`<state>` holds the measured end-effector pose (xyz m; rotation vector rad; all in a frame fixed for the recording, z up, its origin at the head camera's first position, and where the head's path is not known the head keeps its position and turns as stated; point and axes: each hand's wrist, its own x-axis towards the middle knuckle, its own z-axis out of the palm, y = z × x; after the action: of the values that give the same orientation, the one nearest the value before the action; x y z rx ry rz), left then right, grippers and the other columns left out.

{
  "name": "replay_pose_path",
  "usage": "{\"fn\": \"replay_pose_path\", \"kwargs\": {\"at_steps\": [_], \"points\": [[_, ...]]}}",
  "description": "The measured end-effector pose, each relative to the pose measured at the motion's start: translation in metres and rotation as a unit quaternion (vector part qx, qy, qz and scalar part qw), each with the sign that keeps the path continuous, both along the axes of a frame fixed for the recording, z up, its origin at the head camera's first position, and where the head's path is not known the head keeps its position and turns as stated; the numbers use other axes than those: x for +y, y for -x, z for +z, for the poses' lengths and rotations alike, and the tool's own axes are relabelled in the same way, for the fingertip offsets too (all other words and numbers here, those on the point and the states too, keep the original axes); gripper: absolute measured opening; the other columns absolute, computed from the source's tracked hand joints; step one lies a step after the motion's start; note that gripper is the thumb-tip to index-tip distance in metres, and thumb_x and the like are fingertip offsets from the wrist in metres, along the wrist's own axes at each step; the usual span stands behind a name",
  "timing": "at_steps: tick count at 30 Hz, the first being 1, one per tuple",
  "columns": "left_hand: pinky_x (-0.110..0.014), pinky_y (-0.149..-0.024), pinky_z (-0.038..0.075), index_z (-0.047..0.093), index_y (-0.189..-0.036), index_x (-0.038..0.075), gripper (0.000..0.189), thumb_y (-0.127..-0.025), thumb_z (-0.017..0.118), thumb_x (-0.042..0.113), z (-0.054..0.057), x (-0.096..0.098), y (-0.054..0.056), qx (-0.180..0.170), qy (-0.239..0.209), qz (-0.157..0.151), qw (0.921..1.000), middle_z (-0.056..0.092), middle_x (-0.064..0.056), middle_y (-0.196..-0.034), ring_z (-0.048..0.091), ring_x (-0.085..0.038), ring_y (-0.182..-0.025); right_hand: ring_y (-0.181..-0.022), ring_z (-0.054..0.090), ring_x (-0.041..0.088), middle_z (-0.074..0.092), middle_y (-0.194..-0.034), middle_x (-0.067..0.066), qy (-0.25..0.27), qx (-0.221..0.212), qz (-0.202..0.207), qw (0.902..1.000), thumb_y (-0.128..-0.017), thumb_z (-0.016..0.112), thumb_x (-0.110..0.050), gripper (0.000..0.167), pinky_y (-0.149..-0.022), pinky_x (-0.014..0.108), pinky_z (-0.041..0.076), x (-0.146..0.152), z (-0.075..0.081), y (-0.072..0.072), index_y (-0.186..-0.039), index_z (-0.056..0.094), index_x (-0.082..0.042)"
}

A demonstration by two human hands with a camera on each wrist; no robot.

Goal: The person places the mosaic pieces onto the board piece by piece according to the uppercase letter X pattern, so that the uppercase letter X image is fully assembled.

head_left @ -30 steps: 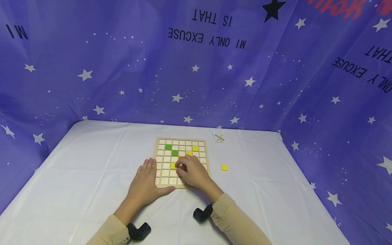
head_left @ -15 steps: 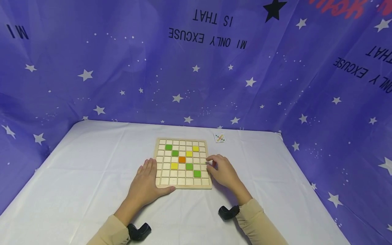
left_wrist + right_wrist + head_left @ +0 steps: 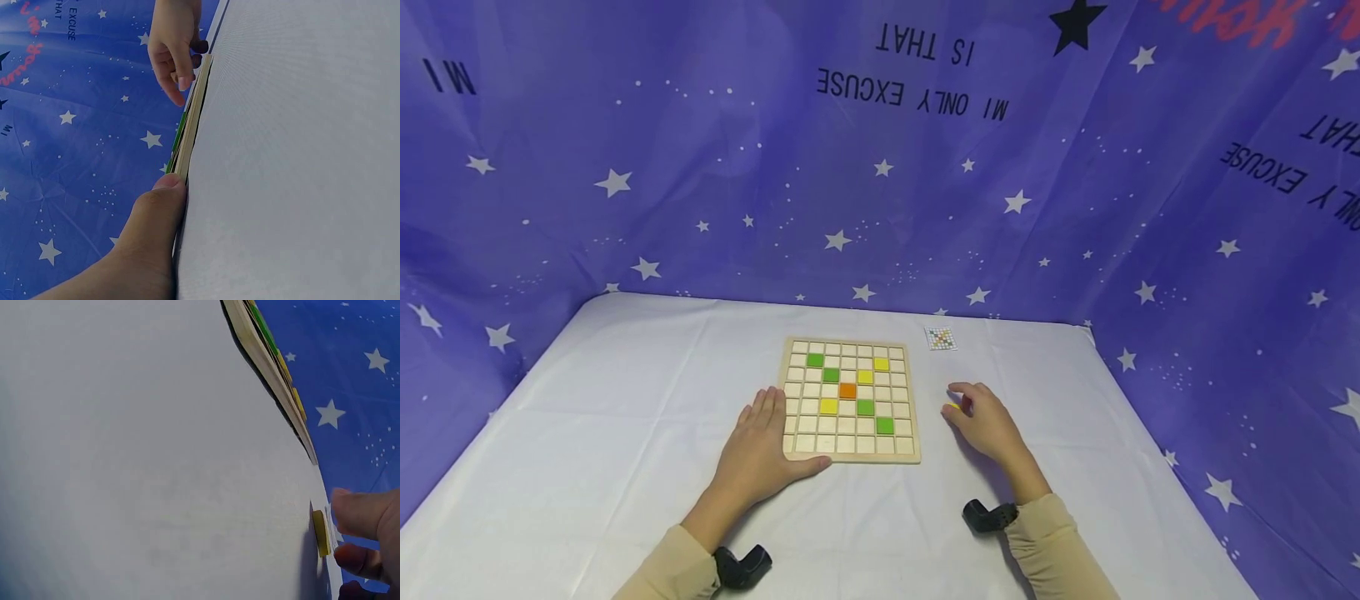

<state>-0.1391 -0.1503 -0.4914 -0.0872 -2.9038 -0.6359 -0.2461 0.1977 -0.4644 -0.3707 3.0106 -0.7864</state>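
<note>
In the head view my left hand (image 3: 756, 454) lies along the left edge of a wooden grid board (image 3: 850, 456), its fingers straight and its thumb at the front edge. Coloured squares sit among the board's pale ones: several green, three yellow and an orange tile (image 3: 847, 391) in the middle. To the right of the board, my right hand (image 3: 988, 427) is over a loose yellow tile (image 3: 320, 533), which it mostly hides in the head view. Thumb and fingertips are apart beside that tile in the right wrist view. The left wrist view has my left thumb (image 3: 156, 215) against the board's side.
A small printed card (image 3: 941, 338) with a coloured grid pattern lies at the back, right of the board. White cloth covers the table (image 3: 625, 400). A purple curtain with stars (image 3: 760, 192) hangs behind it and at the sides.
My right hand has left the board's middle and moved right to the loose yellow tile, uncovering orange, yellow and green tiles. My left hand has stayed at the board's edge.
</note>
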Motion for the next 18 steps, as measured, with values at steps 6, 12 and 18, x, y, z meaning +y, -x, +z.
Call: {"fn": "replay_pose_path", "kwargs": {"at_steps": [6,12,18], "points": [[-0.055,-0.123,0.022,0.025,-0.15,-0.013,0.133,-0.067,0.065,0.084,0.0002,-0.0001,-0.0003,0.001,-0.003,-0.001,1.0,0.027,-0.03,-0.158,0.024,-0.043,-0.15,-0.083,0.051,0.015,0.06,-0.098,0.002,0.016,-0.02,0.02,0.9995,-0.093,0.069,-0.019,0.038,-0.074,0.031,0.043,0.0082,0.0012,0.0019,-0.13,0.064,-0.011],[-0.055,-0.123,0.024,0.026,-0.15,-0.014,0.133,-0.068,0.065,0.083,0.0002,-0.0001,0.0005,0.001,-0.002,-0.001,1.0,0.028,-0.03,-0.158,0.024,-0.043,-0.15,-0.089,0.055,0.016,0.061,-0.099,0.002,0.036,-0.03,0.022,0.9987,-0.09,0.073,-0.016,0.018,-0.081,0.033,0.046,0.0103,0.0031,0.0024,-0.107,0.069,-0.013],[-0.055,-0.123,0.024,0.026,-0.15,-0.014,0.132,-0.068,0.064,0.083,0.0002,0.0003,0.0006,0.001,0.0,-0.002,1.0,0.028,-0.03,-0.158,0.024,-0.043,-0.15,-0.078,0.055,0.016,0.064,-0.092,0.001,0.081,-0.051,0.008,0.9954,-0.089,0.073,-0.012,0.015,-0.072,0.03,0.045,0.0032,0.007,0.0013,-0.101,0.065,-0.015]]}}
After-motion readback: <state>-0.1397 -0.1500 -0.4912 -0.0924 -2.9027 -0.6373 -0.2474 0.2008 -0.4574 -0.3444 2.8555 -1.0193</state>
